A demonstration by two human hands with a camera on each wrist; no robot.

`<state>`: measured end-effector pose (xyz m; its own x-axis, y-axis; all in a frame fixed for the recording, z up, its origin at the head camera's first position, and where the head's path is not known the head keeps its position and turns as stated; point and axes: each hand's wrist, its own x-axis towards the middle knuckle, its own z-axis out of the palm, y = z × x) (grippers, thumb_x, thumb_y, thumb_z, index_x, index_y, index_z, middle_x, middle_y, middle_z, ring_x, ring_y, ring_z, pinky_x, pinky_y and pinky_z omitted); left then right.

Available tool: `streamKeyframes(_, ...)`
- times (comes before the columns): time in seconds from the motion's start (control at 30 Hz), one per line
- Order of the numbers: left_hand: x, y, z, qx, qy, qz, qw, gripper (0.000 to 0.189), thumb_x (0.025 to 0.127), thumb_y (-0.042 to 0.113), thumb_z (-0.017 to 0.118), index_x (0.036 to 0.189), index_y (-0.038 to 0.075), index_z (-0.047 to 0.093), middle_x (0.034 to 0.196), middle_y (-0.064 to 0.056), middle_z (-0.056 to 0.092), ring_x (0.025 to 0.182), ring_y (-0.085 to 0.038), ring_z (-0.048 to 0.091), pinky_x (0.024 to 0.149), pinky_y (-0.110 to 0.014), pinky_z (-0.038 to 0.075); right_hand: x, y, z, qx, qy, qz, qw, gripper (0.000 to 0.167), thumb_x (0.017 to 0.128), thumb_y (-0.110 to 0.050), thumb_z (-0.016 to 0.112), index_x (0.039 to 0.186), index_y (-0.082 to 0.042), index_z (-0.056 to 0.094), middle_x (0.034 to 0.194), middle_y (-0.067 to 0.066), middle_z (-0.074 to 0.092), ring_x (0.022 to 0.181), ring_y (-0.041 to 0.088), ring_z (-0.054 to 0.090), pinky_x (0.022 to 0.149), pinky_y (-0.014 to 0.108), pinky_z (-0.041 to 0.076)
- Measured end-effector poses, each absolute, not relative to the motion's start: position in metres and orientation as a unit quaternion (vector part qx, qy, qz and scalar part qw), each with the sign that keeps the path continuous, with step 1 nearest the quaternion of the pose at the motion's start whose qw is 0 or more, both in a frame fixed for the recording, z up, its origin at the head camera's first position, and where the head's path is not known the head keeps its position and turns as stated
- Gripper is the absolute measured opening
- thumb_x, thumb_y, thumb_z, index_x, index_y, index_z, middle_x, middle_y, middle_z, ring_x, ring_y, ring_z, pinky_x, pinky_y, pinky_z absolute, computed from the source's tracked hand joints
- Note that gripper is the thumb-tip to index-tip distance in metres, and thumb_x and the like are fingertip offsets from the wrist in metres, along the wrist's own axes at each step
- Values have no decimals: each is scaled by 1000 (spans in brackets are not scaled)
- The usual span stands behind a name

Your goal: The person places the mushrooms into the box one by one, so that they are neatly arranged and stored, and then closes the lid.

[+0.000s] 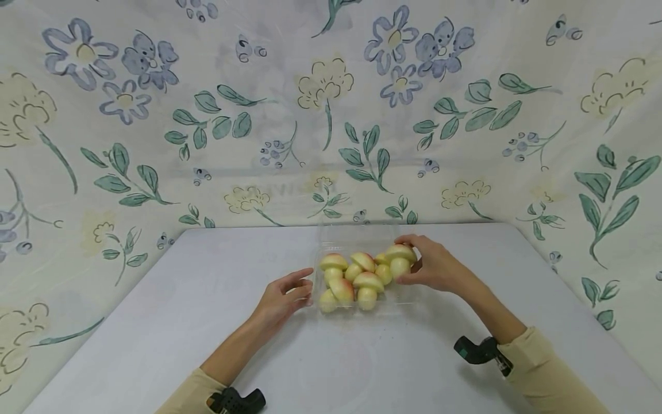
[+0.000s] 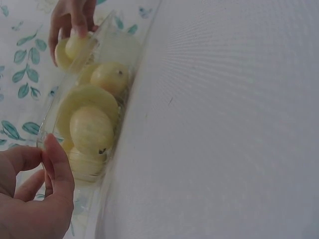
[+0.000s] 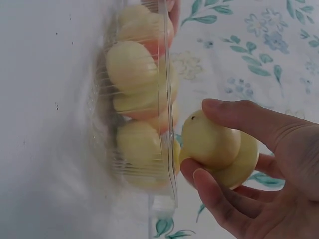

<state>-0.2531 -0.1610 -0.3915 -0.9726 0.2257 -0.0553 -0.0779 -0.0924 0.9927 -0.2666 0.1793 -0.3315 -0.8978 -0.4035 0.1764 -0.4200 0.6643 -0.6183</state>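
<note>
A clear plastic box on the table contains several pale yellow, mushroom-shaped pieces with reddish patches on their caps. My right hand holds one more mushroom-shaped piece between thumb and fingers, at the box's right end. In the right wrist view this piece is above the rim, stem towards the box. At the opposite end, my left hand pinches the box's edge between thumb and forefinger, as the left wrist view shows. The box's clear lid stands folded back on its far side.
The white table reaches back to a hanging cloth printed with flowers and leaves. Black wrist cameras sit at both sleeves, the left camera near the front edge of view and the right camera beside the forearm.
</note>
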Motion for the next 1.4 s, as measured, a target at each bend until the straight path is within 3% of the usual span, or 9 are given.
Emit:
streamKeyframes(0.63,-254,-160,-392,47,665,738,104,53,94,0,59,144,-4,43,101,0,55,83,-9,55,75,-21,56,-259,166,-337,238,-927,290,-6,70,75,-25,85,134,-7,52,118,11,59,94,18,56,77,28,52)
streamKeyframes(1.07,-253,-161,-391,46,665,738,104,51,94,0,59,143,-3,44,101,0,55,84,-9,56,76,-20,56,-259,163,-339,228,-935,270,-18,58,82,-24,80,132,-5,57,120,16,61,87,18,63,74,28,57)
streamKeyframes(1.4,-254,-161,-392,48,665,738,103,52,94,0,60,143,-4,44,101,0,55,84,-9,56,76,-20,56,-258,159,-340,219,-947,235,1,49,80,-25,82,121,-8,63,113,11,66,102,24,59,85,39,54)
